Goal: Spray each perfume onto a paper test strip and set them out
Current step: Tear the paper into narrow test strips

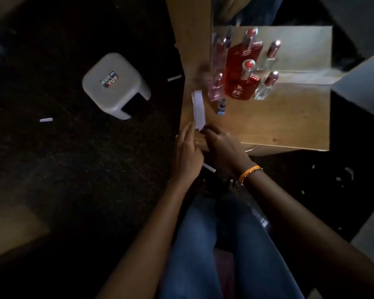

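1. A wooden counter [268, 121] is seen in a dim room, backed by a mirror [300, 46]; a grey stool [115, 85] is set on the dark floor [73, 158].
2. Perfume bottles are grouped by the mirror: a red bottle [242, 85], a pink bottle [214, 89], a clear bottle [265, 87], a small blue vial [221, 106].
3. White paper strips [198, 108] are laid at the counter's left edge, well short of the bottles.
4. Their near end is pinched by the right hand [222, 147]; the left hand [187, 152] is held just beside, fingers fairly straight, grip unclear.
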### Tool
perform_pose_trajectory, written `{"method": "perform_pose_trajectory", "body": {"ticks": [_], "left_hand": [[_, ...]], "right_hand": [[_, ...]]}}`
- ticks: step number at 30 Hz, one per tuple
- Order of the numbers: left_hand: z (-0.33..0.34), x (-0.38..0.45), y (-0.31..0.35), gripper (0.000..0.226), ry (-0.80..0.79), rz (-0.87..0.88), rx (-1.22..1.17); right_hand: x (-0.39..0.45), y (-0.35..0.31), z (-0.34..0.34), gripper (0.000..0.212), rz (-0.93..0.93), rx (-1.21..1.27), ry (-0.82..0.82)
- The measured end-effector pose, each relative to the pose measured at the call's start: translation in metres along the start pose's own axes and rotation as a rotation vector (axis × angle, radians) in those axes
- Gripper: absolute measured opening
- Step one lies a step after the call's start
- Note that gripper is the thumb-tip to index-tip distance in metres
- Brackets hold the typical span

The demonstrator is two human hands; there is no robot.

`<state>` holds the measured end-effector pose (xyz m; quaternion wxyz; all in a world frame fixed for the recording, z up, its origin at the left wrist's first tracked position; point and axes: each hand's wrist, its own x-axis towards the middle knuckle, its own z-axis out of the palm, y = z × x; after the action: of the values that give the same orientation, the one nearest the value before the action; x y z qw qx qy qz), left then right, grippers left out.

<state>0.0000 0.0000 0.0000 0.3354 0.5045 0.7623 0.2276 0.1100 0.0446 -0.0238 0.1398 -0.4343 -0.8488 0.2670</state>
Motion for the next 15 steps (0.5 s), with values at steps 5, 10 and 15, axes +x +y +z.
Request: {"method": "perform_pose_trajectory", "body": {"ticks": [5, 10, 15], "left_hand": [[0.014, 0.039, -0.007, 0.045, 0.071, -0.029, -0.062], [0.026, 0.054, -0.034, 0.043, 0.235, 0.124, 0.013], [0.040, 0.055, -0.048, 0.041, 0.350, 0.266, 0.075]], "right_hand": [[0.035, 0.008, 0.028, 0.027, 0.047, -0.106, 0.122], [0.038, 0.016, 0.043, 0.016, 0.049, -0.163, 0.256], [0.031, 0.028, 0.041, 0.027, -0.030, -0.056, 0.367]]}}
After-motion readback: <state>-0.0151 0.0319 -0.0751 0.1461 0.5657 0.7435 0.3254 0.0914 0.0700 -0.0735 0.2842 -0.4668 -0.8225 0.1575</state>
